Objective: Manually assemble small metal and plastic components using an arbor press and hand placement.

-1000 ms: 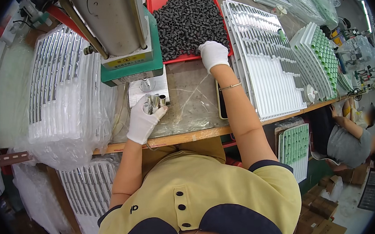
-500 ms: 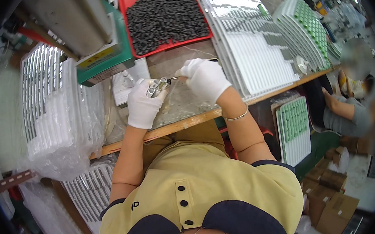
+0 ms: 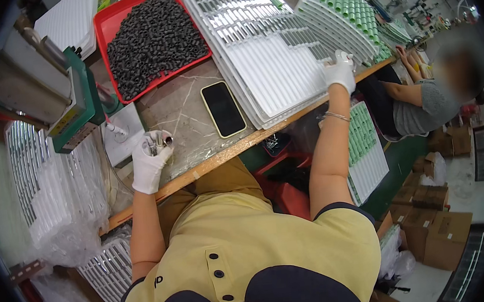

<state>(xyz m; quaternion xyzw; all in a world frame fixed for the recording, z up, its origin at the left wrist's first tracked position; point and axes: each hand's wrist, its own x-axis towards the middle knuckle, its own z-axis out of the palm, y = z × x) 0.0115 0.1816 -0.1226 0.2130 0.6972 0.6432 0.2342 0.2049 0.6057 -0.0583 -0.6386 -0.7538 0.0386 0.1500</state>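
Left hand (image 3: 150, 166): gloved, closed around several shiny metal tubes (image 3: 168, 140). Right hand (image 3: 340, 74): gloved, at the right edge of the grooved white tray (image 3: 273, 85); whether gripping anything, cannot tell. Tray, left of right hand: far rows loaded, many near grooves unfilled. Beyond left hand: red bin (image 3: 100, 34), black fittings (image 3: 154, 40) heaped, plenty remaining. Right of left hand: phone (image 3: 224, 110).

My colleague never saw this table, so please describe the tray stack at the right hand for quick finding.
On the worktable, find the red tray heaped with black fittings. Just to its right is the stack of ribbed white trays, with the gloved right hand by its edge. Silver tubes cover its far part; the neighbouring stack carries green ones.
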